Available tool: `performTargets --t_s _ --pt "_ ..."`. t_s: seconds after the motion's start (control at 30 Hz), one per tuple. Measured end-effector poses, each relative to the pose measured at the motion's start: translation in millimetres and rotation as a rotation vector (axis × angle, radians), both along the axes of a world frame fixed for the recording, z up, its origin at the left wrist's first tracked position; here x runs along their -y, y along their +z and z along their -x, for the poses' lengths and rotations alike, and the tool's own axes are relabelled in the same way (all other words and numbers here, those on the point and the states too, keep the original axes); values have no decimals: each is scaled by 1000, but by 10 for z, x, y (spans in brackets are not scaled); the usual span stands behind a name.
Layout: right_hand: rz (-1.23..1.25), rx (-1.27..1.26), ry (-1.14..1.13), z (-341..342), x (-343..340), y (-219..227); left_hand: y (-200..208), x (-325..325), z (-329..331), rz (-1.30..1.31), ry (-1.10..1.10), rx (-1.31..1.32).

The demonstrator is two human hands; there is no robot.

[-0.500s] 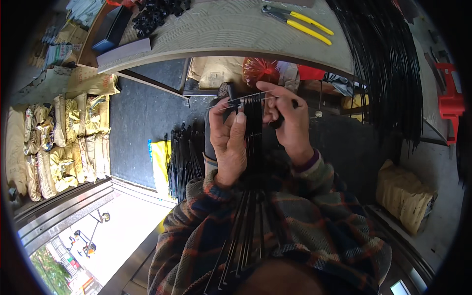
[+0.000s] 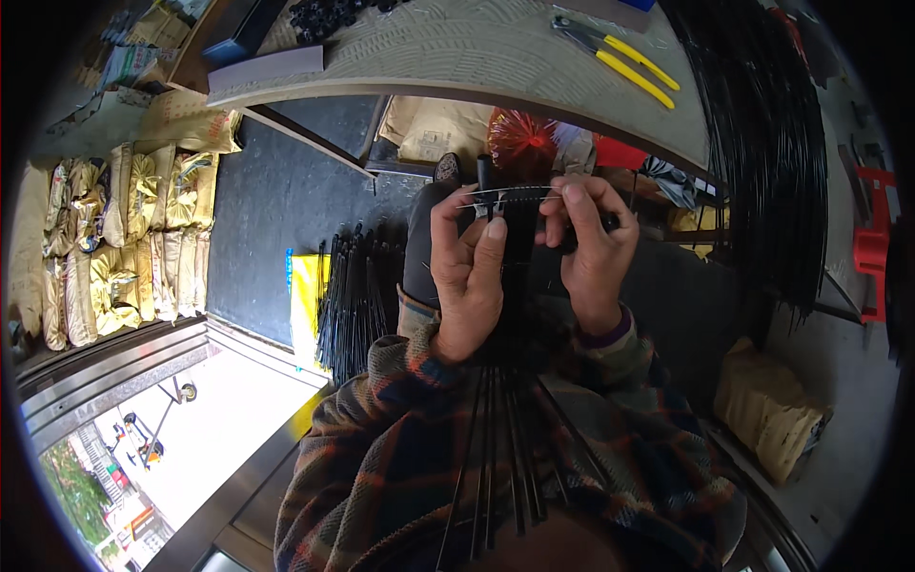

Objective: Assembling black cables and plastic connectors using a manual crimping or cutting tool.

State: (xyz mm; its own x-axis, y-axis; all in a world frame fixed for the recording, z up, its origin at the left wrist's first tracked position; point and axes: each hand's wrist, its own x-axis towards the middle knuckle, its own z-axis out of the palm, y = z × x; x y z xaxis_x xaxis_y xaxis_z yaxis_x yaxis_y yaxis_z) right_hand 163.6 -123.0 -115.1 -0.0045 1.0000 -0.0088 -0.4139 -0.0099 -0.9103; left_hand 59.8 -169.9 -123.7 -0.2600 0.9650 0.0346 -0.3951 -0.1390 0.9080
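A row of black umbrella ribs (image 2: 522,205) stands close together between my hands, with a thin wire (image 2: 526,188) running across their upper ends. My left hand (image 2: 469,272) is closed at their left side, its thumb pressed near a small silvery piece and its index finger by the wire's left end. Thumb and index finger of my right hand (image 2: 593,257) pinch the wire at the right. Something dark and rounded shows in that palm, partly hidden by the fingers. A short black tube (image 2: 483,172) sticks up beside the ribs. Long thin rods (image 2: 515,448) fan out toward my chest.
Beyond my hands is a worktable (image 2: 429,57) carrying yellow-handled pliers (image 2: 629,67) and black small parts (image 2: 334,14). Long black rods (image 2: 762,162) hang over its right end. More rods (image 2: 353,305) stand at left, near wrapped bundles (image 2: 124,238). A red plastic object (image 2: 872,248) is far right.
The view has shifted, so most of the scene sits differently. My right index finger, stretched out before, now meets the thumb on the wire. The rods toward my chest have swung to the right.
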Motion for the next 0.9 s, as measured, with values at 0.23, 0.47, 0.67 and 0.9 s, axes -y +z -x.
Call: performTargets --t_s 0.23,0.47,0.67,0.9 --pt "-28 0 35 -34 -15 -20 44 1 -6 56 -10 25" --pt "-196 355 254 -50 -31 -70 -3 -28 45 -11 29 90" --pt "-46 59 355 59 -18 -144 59 -121 424 80 -194 207" --pt "-105 204 381 40 24 -15 21 -151 624 47 -222 88"
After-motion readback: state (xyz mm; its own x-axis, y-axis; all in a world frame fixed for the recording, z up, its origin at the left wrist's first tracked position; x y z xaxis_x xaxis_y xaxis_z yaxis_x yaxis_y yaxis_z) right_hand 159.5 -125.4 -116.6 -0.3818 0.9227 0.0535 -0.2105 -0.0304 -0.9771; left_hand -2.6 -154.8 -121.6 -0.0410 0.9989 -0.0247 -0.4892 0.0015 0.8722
